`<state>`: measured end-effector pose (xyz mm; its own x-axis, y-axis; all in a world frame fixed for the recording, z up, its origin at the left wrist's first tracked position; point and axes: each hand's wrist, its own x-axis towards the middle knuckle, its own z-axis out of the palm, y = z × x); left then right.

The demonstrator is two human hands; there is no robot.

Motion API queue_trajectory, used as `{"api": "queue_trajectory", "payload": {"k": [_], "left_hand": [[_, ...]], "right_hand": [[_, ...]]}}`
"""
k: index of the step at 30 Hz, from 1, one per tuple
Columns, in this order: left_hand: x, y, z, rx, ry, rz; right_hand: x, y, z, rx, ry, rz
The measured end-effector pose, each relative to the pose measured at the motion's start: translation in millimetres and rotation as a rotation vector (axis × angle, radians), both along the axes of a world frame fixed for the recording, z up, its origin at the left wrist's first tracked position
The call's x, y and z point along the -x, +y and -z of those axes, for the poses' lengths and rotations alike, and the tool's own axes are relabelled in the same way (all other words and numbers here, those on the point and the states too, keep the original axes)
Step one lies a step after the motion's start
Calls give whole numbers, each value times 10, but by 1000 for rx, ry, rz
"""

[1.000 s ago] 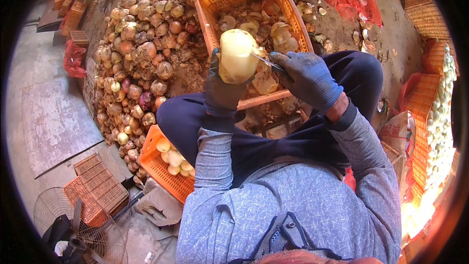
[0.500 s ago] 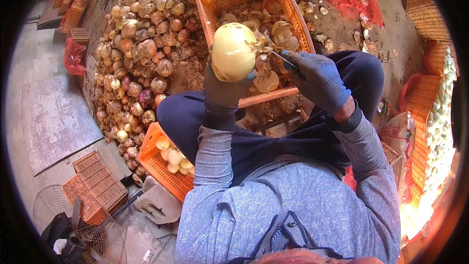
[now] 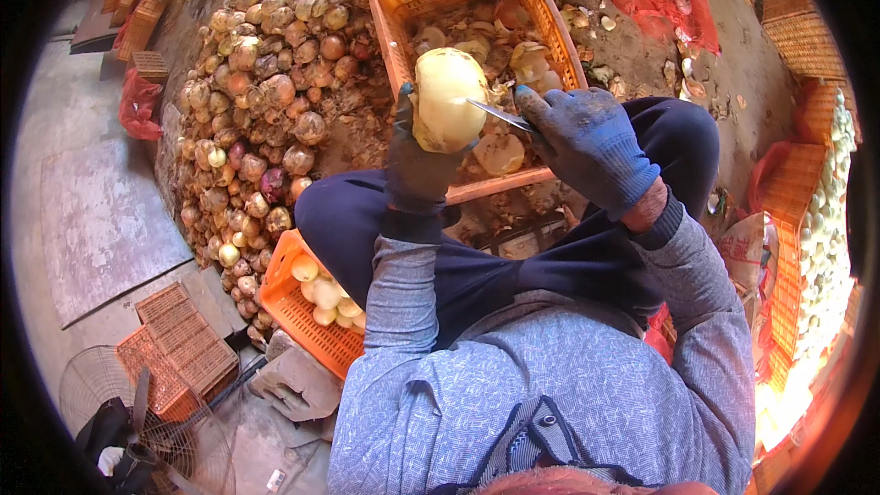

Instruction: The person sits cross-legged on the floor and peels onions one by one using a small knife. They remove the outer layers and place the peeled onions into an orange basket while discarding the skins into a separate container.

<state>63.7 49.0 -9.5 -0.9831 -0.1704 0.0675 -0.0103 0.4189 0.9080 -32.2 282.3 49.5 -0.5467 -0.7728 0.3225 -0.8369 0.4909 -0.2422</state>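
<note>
A large pale peeled onion (image 3: 449, 96) sits in my gloved left hand (image 3: 417, 160), whose fingers wrap it from below and from the left side. In my gloved right hand (image 3: 591, 142) is a knife (image 3: 500, 115); its thin blade points left, with the tip at the onion's right side. Below both hands, between my knees, stands an orange crate (image 3: 501, 185) holding onion skins and scraps (image 3: 527, 62).
A big heap of unpeeled onions (image 3: 275, 92) lies to the left. By my left knee, an orange basket (image 3: 312, 335) holds peeled onions (image 3: 325, 293). A fan (image 3: 147, 412) stands at lower left. Stacked crates (image 3: 796, 192) and a mass of pale onions (image 3: 825, 229) line the right.
The knife blade has come onto the onion's side, and the loose skin bunched at its right has gone. The onion has turned and shifted slightly right and down.
</note>
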Motion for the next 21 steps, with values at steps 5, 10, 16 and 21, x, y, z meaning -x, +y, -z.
{"api": "queue_trajectory", "payload": {"k": [5,10,16,21], "left_hand": [[98,-17,132,-550,17,-95],[169,50,150,-789,33,-238],[249,85,244,-1243,-28,-280],[269,101,336,-1019,-67,-358]], "right_hand": [[-51,-30,81,-179,-66,107],[-65,-43,190,-197,-116,171],[-170,-218,360,-62,-54,348],[-154,-343,560,-62,-134,414]]}}
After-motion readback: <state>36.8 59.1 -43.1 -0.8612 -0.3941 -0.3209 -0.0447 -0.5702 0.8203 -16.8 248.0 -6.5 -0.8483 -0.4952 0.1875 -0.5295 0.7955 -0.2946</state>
